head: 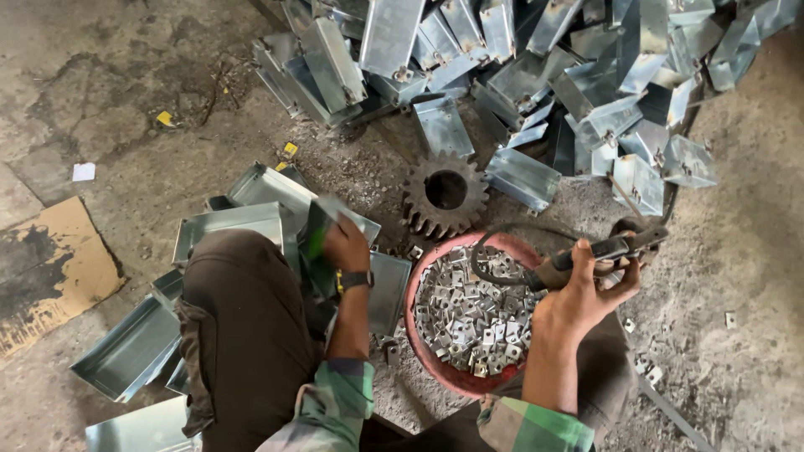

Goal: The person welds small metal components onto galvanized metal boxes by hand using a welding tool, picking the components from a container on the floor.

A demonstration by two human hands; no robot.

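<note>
Left hand (345,243): fingers closed on a sheet-metal tray (322,243), lifted just beside the knee.
Right hand (582,293): clenched around a hand tool (586,254), above the red bowl's (431,356) right rim.
Bowl: full of small metal brackets (473,314).
Floor: gear (445,192) beyond the bowl.

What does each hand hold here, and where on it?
Left hand grips a sheet-metal tray by its near edge; right hand holds a hand tool by its handles.

Left hand (345,243) reaching down, fingers seemingly curled, right hand (578,297) raised, fingers gripping
</note>
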